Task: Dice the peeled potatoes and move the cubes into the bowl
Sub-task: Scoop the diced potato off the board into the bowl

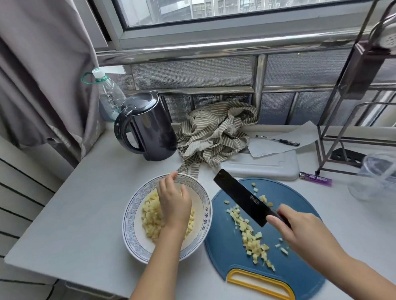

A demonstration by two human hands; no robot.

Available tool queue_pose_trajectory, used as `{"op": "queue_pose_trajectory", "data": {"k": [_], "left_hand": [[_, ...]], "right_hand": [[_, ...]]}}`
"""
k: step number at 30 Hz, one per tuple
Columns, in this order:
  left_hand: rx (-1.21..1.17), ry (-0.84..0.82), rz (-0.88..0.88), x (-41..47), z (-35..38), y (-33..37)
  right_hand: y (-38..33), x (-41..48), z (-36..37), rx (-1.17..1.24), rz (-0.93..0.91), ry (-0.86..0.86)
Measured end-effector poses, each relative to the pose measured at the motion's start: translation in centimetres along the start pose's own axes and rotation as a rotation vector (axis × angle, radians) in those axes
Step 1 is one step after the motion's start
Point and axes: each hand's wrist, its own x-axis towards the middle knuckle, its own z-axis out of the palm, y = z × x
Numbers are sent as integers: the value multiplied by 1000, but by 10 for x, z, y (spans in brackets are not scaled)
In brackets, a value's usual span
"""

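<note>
Dicing was judged nearly done: the bowl [127,224], near the table's [81,213] front edge, was heaped with potato cubes [151,221], a strip [252,238] left on the cutting board [221,254] alongside. The knife [240,197] was gripped by the right hand [298,228]; the left hand [174,203] was curled over the bowl, any hold unclear. A kettle [150,129] was set beneath the window [230,1].

Soft grey daylight comes in through the window [230,1] behind the tabletop [87,201], bright and even, so the bowl [130,222] throws only a faint shadow along its near side. The steel rail [210,48] under the sill and the lid of the kettle [152,134] carry a dull sheen. Straight lines bow toward the edges, the metal rack [365,72] leans inward, and the clear plastic container [382,177] at far right is smeared.
</note>
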Motion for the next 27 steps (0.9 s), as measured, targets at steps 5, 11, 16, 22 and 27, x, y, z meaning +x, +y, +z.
{"op": "queue_pose_trajectory", "data": {"k": [5, 11, 16, 22, 27], "left_hand": [[-86, -56, 74, -7, 9, 21], [-219, -209, 224, -48, 37, 62], [-211, -413, 127, -96, 65, 73], [-189, -347, -259, -128, 68, 42], [-274, -238, -383, -141, 61, 21]], "right_hand": [[75, 20, -1, -175, 121, 151], [130, 46, 13, -340, 116, 186], [129, 64, 26, -312, 26, 195], [114, 70, 47, -303, -347, 206], [121, 77, 38, -309, -635, 197]]}}
